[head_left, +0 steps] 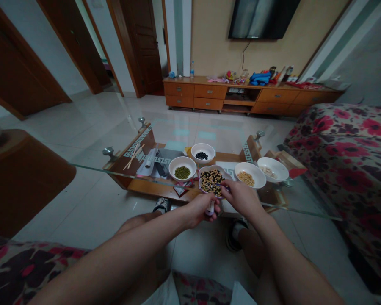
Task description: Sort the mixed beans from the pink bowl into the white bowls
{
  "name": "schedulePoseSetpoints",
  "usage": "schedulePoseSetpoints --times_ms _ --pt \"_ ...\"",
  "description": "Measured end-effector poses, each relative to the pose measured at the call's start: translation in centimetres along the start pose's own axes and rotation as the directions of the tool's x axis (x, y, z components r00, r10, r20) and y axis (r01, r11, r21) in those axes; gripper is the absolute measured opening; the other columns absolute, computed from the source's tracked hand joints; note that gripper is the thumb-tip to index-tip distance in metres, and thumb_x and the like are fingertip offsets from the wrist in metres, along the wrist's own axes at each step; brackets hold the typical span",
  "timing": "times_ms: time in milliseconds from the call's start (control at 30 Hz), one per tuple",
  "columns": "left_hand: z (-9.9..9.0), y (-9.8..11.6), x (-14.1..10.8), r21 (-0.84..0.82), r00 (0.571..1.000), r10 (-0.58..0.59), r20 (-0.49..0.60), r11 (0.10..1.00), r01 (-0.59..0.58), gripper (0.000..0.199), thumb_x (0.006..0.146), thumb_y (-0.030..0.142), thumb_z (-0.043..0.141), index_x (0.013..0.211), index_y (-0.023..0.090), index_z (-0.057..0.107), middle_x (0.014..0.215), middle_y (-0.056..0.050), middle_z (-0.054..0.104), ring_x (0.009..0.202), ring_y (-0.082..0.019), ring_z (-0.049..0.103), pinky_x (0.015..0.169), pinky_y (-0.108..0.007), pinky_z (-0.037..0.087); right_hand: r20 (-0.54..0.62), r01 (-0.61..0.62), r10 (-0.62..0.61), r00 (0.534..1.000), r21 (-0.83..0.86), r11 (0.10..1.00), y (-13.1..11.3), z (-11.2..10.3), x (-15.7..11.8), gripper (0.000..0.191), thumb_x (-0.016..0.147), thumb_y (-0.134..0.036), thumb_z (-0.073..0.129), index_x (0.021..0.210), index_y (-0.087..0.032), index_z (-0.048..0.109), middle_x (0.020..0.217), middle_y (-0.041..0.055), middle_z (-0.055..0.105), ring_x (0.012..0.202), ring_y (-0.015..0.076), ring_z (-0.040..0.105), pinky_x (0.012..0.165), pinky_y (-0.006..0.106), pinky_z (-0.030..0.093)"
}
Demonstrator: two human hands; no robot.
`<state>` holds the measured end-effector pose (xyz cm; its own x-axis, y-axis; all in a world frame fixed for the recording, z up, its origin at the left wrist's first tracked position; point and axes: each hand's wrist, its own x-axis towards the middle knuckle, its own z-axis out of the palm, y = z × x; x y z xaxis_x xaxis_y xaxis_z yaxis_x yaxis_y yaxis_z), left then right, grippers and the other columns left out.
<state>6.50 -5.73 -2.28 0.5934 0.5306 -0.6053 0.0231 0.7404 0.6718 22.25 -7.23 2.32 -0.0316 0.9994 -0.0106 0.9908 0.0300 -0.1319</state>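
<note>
Two hands, kept low against spills: my left grip [199,210] clenches a small white object [210,208]; my right grip [241,198], hold unclear, nears mixed beans [211,181] in a lobed bowl [199,171] on the glass tabletop [114,168].
</note>
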Motion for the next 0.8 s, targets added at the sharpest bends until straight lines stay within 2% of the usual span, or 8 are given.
schedulePoseSetpoints --times_ms 67,133,267,333,400,500,667,800 --pt "0.1 0.1 -0.1 0.003 1.0 -0.008 -0.014 1.0 0.008 0.016 0.081 0.028 0.042 0.079 0.017 0.053 0.062 0.001 0.055 0.043 -0.01 0.049 0.045 -0.024 0.034 -0.082 -0.07 0.071 0.994 0.022 0.997 0.5 -0.3 -0.1 0.033 0.094 -0.039 0.043 0.109 -0.025 0.069 0.091 0.0065 0.074 0.082 0.0205 0.067 0.064 0.026 0.04" --pt "0.2 0.1 -0.1 0.005 0.999 -0.024 -0.025 1.0 0.024 0.017 0.082 0.027 0.04 0.078 0.016 0.053 0.062 0.001 0.054 0.042 -0.01 0.048 0.045 -0.024 0.034 -0.182 -0.196 0.198 0.963 0.032 0.98 1.2 -0.7 -0.2 0.036 0.094 -0.043 0.042 0.11 -0.026 0.069 0.089 0.0073 0.073 0.079 0.021 0.066 0.062 0.026 0.04" --pt "0.3 0.3 -0.2 0.015 0.999 -0.031 -0.034 0.999 0.032 0.017 0.084 0.025 0.038 0.079 0.016 0.052 0.062 0.001 0.054 0.043 -0.01 0.048 0.045 -0.024 0.034 -0.334 -0.454 0.434 0.836 0.022 0.891 2.5 -1.3 -0.5 0.042 0.093 -0.045 0.039 0.11 -0.023 0.071 0.082 0.0116 0.072 0.072 0.0233 0.066 0.059 0.029 0.04" --pt "0.3 0.3 -0.3 0.022 0.999 -0.03 -0.038 0.999 0.031 0.017 0.084 0.024 0.038 0.079 0.016 0.052 0.062 0.001 0.054 0.043 -0.01 0.048 0.046 -0.024 0.034 -0.346 -0.532 0.506 0.79 0.023 0.846 2.8 -1.5 -0.7 0.043 0.093 -0.043 0.038 0.111 -0.022 0.071 0.079 0.0133 0.071 0.071 0.0245 0.066 0.06 0.03 0.041" --pt "0.4 0.4 -0.4 0.025 0.999 -0.031 -0.039 0.999 0.032 0.017 0.084 0.024 0.037 0.079 0.016 0.052 0.062 0.001 0.054 0.043 -0.01 0.048 0.045 -0.024 0.034 -0.312 -0.569 0.547 0.777 0.024 0.822 2.8 -1.6 -0.8 0.042 0.092 -0.043 0.039 0.11 -0.022 0.071 0.08 0.0141 0.071 0.071 0.0257 0.067 0.061 0.032 0.043" --pt "0.4 0.5 -0.5 0.025 0.999 -0.03 -0.04 0.999 0.031 0.018 0.084 0.024 0.038 0.078 0.016 0.052 0.062 0.001 0.054 0.043 -0.01 0.048 0.045 -0.024 0.034 -0.28 -0.55 0.53 0.8 0.008 0.835 2.5 -1.6 -0.8 0.043 0.092 -0.046 0.039 0.111 -0.023 0.07 0.082 0.0139 0.071 0.072 0.0269 0.067 0.061 0.032 0.043" --pt "0.2 0.2 -0.2 0.011 0.999 -0.02 -0.026 1.0 0.021 0.017 0.082 0.026 0.04 0.077 0.016 0.052 0.063 0.0 0.054 0.043 -0.01 0.049 0.044 -0.024 0.033 -0.195 -0.312 0.306 0.932 0.002 0.95 1.7 -1.1 -0.4 0.037 0.092 -0.043 0.043 0.111 -0.024 0.069 0.088 0.009 0.073 0.079 0.0216 0.067 0.063 0.027 0.043" --pt "0.2 0.2 -0.1 0.008 0.999 -0.03 -0.023 1.0 0.03 0.015 0.081 0.027 0.041 0.078 0.017 0.052 0.063 0.001 0.054 0.043 -0.01 0.048 0.046 -0.024 0.034 -0.089 -0.233 0.231 0.969 -0.015 0.972 1.3 -0.6 -0.2 0.034 0.092 -0.042 0.045 0.105 -0.023 0.07 0.09 0.0089 0.073 0.083 0.0212 0.067 0.065 0.027 0.043"
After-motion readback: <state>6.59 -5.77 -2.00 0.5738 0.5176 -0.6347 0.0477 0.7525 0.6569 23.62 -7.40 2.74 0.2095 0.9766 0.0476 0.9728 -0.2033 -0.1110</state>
